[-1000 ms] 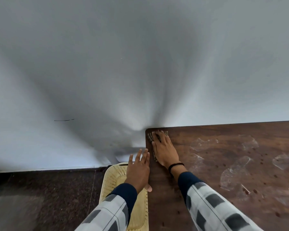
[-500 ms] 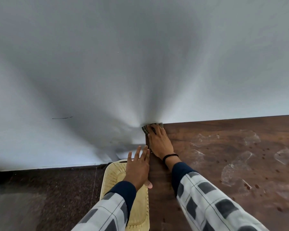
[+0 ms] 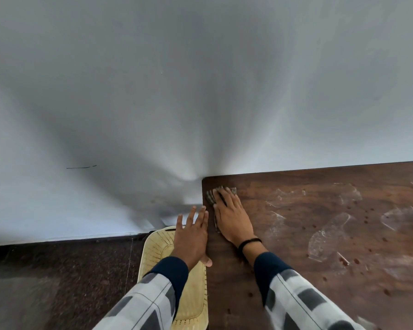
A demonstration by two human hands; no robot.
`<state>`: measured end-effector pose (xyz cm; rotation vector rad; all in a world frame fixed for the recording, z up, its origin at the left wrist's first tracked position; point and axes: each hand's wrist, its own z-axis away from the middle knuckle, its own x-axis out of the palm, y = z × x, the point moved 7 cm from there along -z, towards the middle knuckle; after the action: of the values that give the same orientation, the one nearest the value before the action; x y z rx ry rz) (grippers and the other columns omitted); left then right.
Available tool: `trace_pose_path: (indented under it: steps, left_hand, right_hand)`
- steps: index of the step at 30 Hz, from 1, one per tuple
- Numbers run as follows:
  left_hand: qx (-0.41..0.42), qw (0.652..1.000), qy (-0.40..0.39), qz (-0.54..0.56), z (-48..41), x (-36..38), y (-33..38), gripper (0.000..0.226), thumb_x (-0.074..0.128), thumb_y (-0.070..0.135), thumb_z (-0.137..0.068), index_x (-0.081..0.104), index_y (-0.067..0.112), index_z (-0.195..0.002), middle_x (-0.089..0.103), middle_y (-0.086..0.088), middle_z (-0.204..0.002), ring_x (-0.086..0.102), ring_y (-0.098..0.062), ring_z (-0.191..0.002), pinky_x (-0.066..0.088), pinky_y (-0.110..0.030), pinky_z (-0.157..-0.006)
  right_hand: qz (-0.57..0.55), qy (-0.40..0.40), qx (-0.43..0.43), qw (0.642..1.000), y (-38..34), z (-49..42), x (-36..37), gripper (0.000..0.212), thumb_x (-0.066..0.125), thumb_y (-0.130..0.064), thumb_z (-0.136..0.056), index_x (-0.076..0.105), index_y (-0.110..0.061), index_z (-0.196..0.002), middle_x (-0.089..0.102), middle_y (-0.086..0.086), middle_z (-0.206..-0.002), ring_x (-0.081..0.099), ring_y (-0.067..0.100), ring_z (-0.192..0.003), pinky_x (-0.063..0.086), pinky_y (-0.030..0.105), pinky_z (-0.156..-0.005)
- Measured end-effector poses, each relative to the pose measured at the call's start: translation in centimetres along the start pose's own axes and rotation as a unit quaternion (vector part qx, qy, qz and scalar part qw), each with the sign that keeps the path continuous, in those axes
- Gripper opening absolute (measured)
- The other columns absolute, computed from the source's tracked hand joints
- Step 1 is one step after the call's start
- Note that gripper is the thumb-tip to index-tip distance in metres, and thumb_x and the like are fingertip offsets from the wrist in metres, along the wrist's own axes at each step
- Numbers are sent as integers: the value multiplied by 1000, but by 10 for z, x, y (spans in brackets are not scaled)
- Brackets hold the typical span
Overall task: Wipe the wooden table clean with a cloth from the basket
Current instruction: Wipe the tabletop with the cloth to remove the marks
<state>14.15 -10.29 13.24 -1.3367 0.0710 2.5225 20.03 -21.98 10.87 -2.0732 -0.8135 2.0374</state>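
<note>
— Pressing a cloth (image 3: 210, 196) flat onto the wooden table (image 3: 234, 296), just short of its far left corner (image 3: 205, 180), with the right hand (image 3: 231, 217): palm down, fingers straight and close together, pinching nothing.

— Lying which way from that hand?

— Peeking out ahead of the fingertips toward the corner, and again along the hand's left side. Folded long, by the look of it, with the long axis running from the corner back toward a black wristband (image 3: 249, 241).

— And doing what with the left hand (image 3: 191, 236)?

— Holding it palm down over the rim of a cream, perforated plastic basket (image 3: 157, 248), nearer than the corner and just off the table's left edge, with fingers straight and slightly spread, thumb at that edge, gripping nothing.

— Leaving what to clean?

— Pale, filmy smears (image 3: 329, 236) and dark specks (image 3: 366, 221) on glossy brown wood, all well to the right of the corner. Calling, probably, for a sweep rightward from the corner, led by the right hand as far the nearer to the mess.

— Looking soft enough?

— Thin, limp, dark-striped fabric, apparently; mostly hidden under the palm, so hard to say more.
</note>
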Motion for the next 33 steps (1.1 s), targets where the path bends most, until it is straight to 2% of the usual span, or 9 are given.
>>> trace_pose_path:
  steps: [3,7,9,14,21,23,28,30,33]
  left_hand:
    - [1,1000,0,-2,-1,1,0,142,79,65,-66,-15,9,-157,-23,-4,-164,-23,-30,-149,-6,-56,-120]
    - [-3,1000,0,-7,0,-1,2,142,79,64,-66,-14,9,-157,-23,-5,-164,-24,-30,-149,-6,-56,-120]
    - [-5,1000,-2,-6,0,-1,2,141,80,63,-66,-14,9,-157,-23,-6,-164,-25,-30,-149,-6,-57,-120]
    - [-4,1000,2,-10,-2,0,1,141,79,65,-66,-13,9,-157,-21,-6,-165,-25,-30,-149,-7,-56,-119]
    - [3,1000,4,-10,-1,0,1,141,77,68,-67,-15,9,-157,-22,-5,-164,-24,-31,-149,-4,-58,-120]
    - [4,1000,9,-8,-1,1,0,141,77,67,-67,-14,9,-157,-21,-5,-165,-24,-31,-149,-3,-59,-120]
    - [12,1000,9,-13,-3,4,-1,141,74,72,-67,-15,9,-157,-24,-4,-164,-26,-29,-149,-1,-59,-120]
    - [13,1000,7,-20,-3,4,-1,141,72,73,-67,-16,9,-156,-25,-4,-163,-26,-29,-149,-2,-59,-120]
    - [12,1000,4,-25,-3,3,1,141,73,73,-67,-16,8,-156,-25,-5,-163,-27,-29,-148,-3,-59,-120]
  right_hand:
    - [22,-5,-26,999,14,-7,-9,49,32,-29,-110,35,-13,-156,34,5,-161,21,23,-152,4,33,-124]
    - [24,1,90,996,25,-29,-8,57,16,-36,-107,29,-14,-158,27,5,-165,14,24,-154,4,39,-125]
    - [23,-15,79,997,14,-13,-4,64,6,-40,-103,24,-17,-160,21,2,-167,8,23,-156,1,39,-125]
    - [44,-35,-35,998,10,19,-11,52,22,-35,-109,30,-18,-158,28,-1,-165,14,19,-154,3,34,-124]
    - [17,-32,60,998,13,-34,-3,51,25,-28,-110,26,-17,-159,22,1,-167,8,23,-156,-2,38,-123]
    - [23,-35,31,999,2,-6,-2,51,25,-29,-110,24,-17,-159,20,0,-167,7,22,-156,-3,36,-124]
    - [42,-49,-29,997,7,70,-12,52,23,-34,-110,26,-19,-159,23,-3,-166,12,17,-155,8,37,-124]
    - [50,-54,-15,997,20,56,-16,54,18,-37,-109,25,-19,-160,22,-2,-166,11,17,-155,9,37,-125]
    - [38,-50,64,996,37,15,-20,66,2,-43,-101,20,-19,-161,17,-1,-168,6,19,-156,0,37,-124]
